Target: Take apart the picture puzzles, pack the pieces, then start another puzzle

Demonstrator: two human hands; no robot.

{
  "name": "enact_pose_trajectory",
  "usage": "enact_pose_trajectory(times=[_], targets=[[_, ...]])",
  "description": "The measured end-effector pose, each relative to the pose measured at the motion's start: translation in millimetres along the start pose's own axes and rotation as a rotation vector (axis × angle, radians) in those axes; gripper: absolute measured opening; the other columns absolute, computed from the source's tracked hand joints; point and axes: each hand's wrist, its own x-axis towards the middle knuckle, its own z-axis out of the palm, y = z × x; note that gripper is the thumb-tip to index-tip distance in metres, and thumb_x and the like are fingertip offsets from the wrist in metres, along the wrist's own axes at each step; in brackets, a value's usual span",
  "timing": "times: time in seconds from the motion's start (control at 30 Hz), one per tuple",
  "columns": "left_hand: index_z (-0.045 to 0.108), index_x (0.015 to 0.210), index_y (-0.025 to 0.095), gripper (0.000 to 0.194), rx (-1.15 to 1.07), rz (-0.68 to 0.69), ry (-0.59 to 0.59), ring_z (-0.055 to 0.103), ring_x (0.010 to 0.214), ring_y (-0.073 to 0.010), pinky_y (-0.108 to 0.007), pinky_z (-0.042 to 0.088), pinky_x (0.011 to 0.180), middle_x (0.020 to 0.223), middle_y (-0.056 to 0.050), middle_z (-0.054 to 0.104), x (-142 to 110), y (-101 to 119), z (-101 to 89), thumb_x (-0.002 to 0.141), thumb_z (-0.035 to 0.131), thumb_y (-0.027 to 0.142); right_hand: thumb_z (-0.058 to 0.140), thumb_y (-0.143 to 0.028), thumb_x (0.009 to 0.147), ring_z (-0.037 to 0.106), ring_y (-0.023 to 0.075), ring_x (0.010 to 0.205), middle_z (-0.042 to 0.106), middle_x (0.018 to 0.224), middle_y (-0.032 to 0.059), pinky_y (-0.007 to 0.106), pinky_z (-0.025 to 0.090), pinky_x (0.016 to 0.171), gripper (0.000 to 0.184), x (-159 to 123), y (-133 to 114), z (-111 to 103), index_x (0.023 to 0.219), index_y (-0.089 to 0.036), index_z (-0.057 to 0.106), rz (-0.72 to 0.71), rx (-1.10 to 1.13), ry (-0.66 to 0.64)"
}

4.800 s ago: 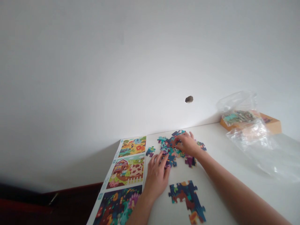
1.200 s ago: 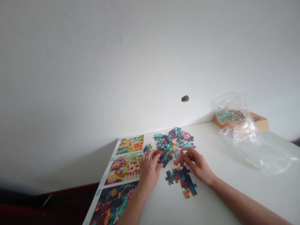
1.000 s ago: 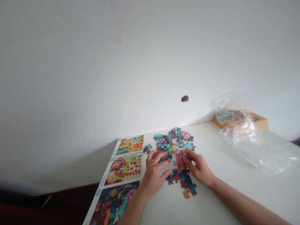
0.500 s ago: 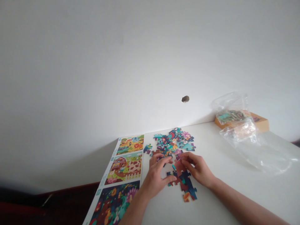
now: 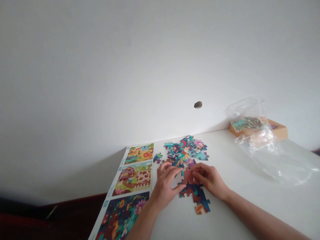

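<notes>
A brown jigsaw puzzle piece (image 5: 188,176) lies between my hands, at the upper edge of a joined puzzle section (image 5: 198,195) in brown and dark blue. My right hand (image 5: 212,180) has its thumb and fingers closed at the right side of the brown piece. To its left, my left hand (image 5: 165,185) is curved with thumb and fingers apart, the tips close to the brown piece and the joined section. Whether those tips touch the pieces I cannot tell. Just beyond the hands lies a heap of loose puzzle pieces (image 5: 186,150).
A picture sheet (image 5: 138,176) with animal scenes runs along the left table edge. A loose piece (image 5: 158,157) lies beside it. At the back right, clear plastic bags (image 5: 261,140) rest over a yellow-orange box (image 5: 281,131). The wall (image 5: 160,66) has a hole.
The brown piece has shifted left and turned, and now sits against the upper edge of the joined section. Both hands stay nearly in place, the left thumb slightly higher.
</notes>
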Motion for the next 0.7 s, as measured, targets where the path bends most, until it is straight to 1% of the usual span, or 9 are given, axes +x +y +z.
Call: enact_pose_trajectory(times=[0.13, 0.2, 0.27, 0.33, 0.4, 0.5, 0.6, 0.7], targets=[[0.061, 0.120, 0.025, 0.048, 0.009, 0.007, 0.012, 0.048, 0.119, -0.0293, -0.046, 0.041, 0.103, 0.112, -0.007, 0.065, 0.2, -1.5, -0.3, 0.076, 0.077, 0.032, 0.054, -0.032, 0.091, 0.061, 0.0159, 0.071, 0.068, 0.083, 0.0033, 0.027, 0.048, 0.064, 0.022, -1.4, -9.4, -5.9, 0.107, -0.020, 0.062, -0.111, -0.229, -0.005], [0.061, 0.120, 0.024, 0.047, 0.014, 0.009, 0.025, 0.047, 0.119, -0.0292, -0.046, 0.040, 0.104, 0.112, -0.007, 0.065, -0.3, -3.8, 0.1, 0.077, 0.076, 0.033, 0.059, -0.028, 0.087, 0.060, 0.0172, 0.078, 0.068, 0.092, 0.0046, 0.029, 0.049, 0.069, 0.027, -1.8, -13.4, -9.4, 0.113, -0.021, 0.061, -0.175, -0.326, -0.017], [0.061, 0.119, 0.024, 0.045, 0.017, 0.010, 0.033, 0.047, 0.119, -0.0292, -0.046, 0.039, 0.105, 0.112, -0.008, 0.064, -0.5, -5.9, 0.5, 0.078, 0.075, 0.035, 0.064, -0.027, 0.083, 0.060, 0.0196, 0.088, 0.065, 0.103, 0.0071, 0.031, 0.050, 0.077, 0.036, -1.9, -14.8, -12.6, 0.119, -0.022, 0.059, -0.238, -0.396, -0.033], [0.062, 0.118, 0.024, 0.043, 0.021, 0.013, 0.034, 0.047, 0.119, -0.0292, -0.047, 0.038, 0.105, 0.113, -0.008, 0.064, -0.3, -7.0, 0.4, 0.078, 0.074, 0.037, 0.066, -0.028, 0.082, 0.058, 0.0221, 0.098, 0.062, 0.113, 0.0095, 0.034, 0.048, 0.086, 0.043, -1.8, -14.1, -14.9, 0.124, -0.022, 0.056, -0.289, -0.444, -0.052], [0.064, 0.117, 0.024, 0.043, 0.027, 0.018, 0.032, 0.047, 0.118, -0.0293, -0.047, 0.037, 0.105, 0.113, -0.008, 0.064, 0.3, -6.4, -0.4, 0.078, 0.074, 0.038, 0.066, -0.028, 0.081, 0.056, 0.0235, 0.105, 0.059, 0.118, 0.0108, 0.036, 0.046, 0.093, 0.047, -1.7, -13.1, -16.1, 0.127, -0.023, 0.054, -0.319, -0.478, -0.073], [0.065, 0.114, 0.025, 0.041, 0.029, 0.021, 0.016, 0.047, 0.119, -0.0294, -0.048, 0.035, 0.106, 0.114, -0.008, 0.063, 0.9, -3.1, -4.1, 0.077, 0.074, 0.038, 0.067, -0.029, 0.080, 0.054, 0.0237, 0.108, 0.057, 0.118, 0.0107, 0.036, 0.045, 0.095, 0.046, -1.9, -14.5, -16.3, 0.124, -0.023, 0.055, -0.335, -0.509, -0.090], [0.065, 0.114, 0.026, 0.040, 0.014, 0.028, -0.039, 0.043, 0.122, -0.0302, -0.048, 0.032, 0.108, 0.118, -0.007, 0.061, 0.7, 0.7, -10.8, 0.077, 0.073, 0.040, 0.070, -0.028, 0.076, 0.055, 0.0231, 0.104, 0.057, 0.114, 0.0095, 0.035, 0.045, 0.092, 0.040, -3.4, -19.7, -15.8, 0.115, -0.022, 0.059, -0.345, -0.518, -0.107], [0.066, 0.113, 0.025, 0.031, -0.014, 0.034, -0.093, 0.038, 0.126, -0.0302, -0.049, 0.030, 0.109, 0.122, -0.007, 0.059, 0.3, 2.2, -17.8, 0.084, 0.062, 0.036, 0.074, -0.028, 0.071, 0.053, 0.0232, 0.104, 0.056, 0.113, 0.0089, 0.035, 0.045, 0.092, 0.037, -6.0, -25.1, -15.3, 0.105, -0.021, 0.061, -0.345, -0.530, -0.148]])
